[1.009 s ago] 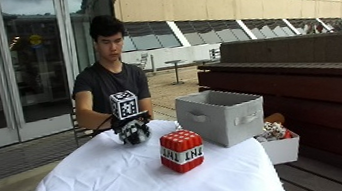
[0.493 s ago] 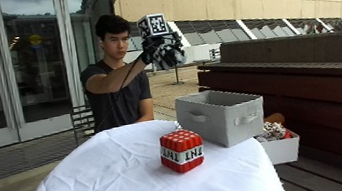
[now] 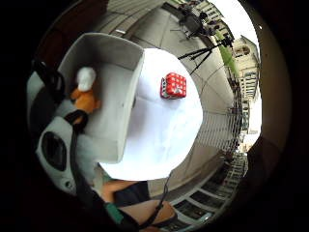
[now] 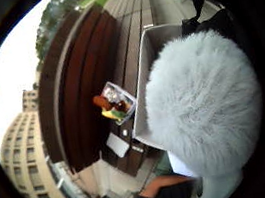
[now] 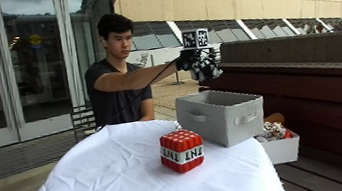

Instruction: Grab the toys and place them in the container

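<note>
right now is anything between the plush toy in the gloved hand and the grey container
Nothing visible. The right hand holds the plush toy in the air over the open grey container, with only empty space below; one toy lies inside.

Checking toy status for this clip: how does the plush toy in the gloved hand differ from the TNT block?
The plush toy is fluffy, black and white, and held by the right hand in the air above the grey container. The TNT block is a red cube with a white band and rests untouched on the white tablecloth. Neither toy is in the container yet.
</note>
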Tool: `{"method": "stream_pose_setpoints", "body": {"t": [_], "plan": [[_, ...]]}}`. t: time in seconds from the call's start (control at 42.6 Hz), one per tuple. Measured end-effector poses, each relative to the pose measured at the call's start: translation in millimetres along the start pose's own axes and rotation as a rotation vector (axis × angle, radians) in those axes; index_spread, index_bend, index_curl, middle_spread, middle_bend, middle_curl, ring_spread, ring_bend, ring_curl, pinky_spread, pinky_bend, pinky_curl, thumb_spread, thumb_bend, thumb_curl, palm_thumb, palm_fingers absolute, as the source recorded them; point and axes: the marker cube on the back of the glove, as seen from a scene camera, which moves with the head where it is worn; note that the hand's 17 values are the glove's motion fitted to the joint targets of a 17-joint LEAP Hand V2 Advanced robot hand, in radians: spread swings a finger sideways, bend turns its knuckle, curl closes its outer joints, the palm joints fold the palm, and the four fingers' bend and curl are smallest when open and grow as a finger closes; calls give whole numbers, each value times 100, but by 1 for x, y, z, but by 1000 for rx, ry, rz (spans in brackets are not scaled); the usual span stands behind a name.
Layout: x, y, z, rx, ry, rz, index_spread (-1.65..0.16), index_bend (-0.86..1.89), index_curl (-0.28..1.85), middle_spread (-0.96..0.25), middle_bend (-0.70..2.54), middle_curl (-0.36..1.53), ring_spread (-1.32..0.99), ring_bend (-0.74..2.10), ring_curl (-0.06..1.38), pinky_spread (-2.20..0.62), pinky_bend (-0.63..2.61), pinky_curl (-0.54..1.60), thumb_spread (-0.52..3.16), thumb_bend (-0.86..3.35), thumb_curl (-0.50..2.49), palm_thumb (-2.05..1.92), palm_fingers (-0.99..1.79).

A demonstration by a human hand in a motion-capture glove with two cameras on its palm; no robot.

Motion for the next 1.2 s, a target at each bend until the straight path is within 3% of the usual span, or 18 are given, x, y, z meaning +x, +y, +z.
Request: {"method": "stream_pose_setpoints", "body": {"t": [0.117, 0.164, 0.188, 0.282, 0.375, 0.469, 0.751, 1.197], "plan": [[10, -4, 10, -88, -19, -31, -40, 7, 38, -47, 44, 65, -45, 106, 46, -46, 99, 38, 64, 25, 91, 67, 91], [20, -6, 9, -107, -30, -50, -39, -6, 32, -45, 41, 65, -44, 111, 47, -46, 107, 41, 81, 19, 84, 54, 83], [25, -7, 8, -108, -32, -59, -39, -16, 27, -41, 32, 62, -43, 111, 46, -46, 117, 43, 85, 9, 79, 40, 63], [49, -12, -1, -84, -39, -57, -36, -9, 21, -29, 17, 59, -35, 108, 48, -37, 138, 50, 92, -9, 66, 10, 17], [84, -17, -11, -38, -27, -5, -34, -2, 16, -21, 18, 57, -28, 104, 45, -32, 148, 50, 96, -8, 59, -1, 6], [123, -17, -19, -9, -9, 68, -33, 8, 16, -15, 18, 54, -17, 80, 36, -19, 149, 48, 96, -8, 53, -7, -18], [265, -44, 10, 29, 37, 228, -30, 4, 12, -6, 16, 47, -4, 63, 29, -5, 151, 45, 96, -7, 42, -6, -22], [339, -92, 188, -254, 65, 286, -30, 4, 10, -1, 10, 33, 2, 50, 27, 0, 159, 42, 90, -6, 33, -5, -29]]}}
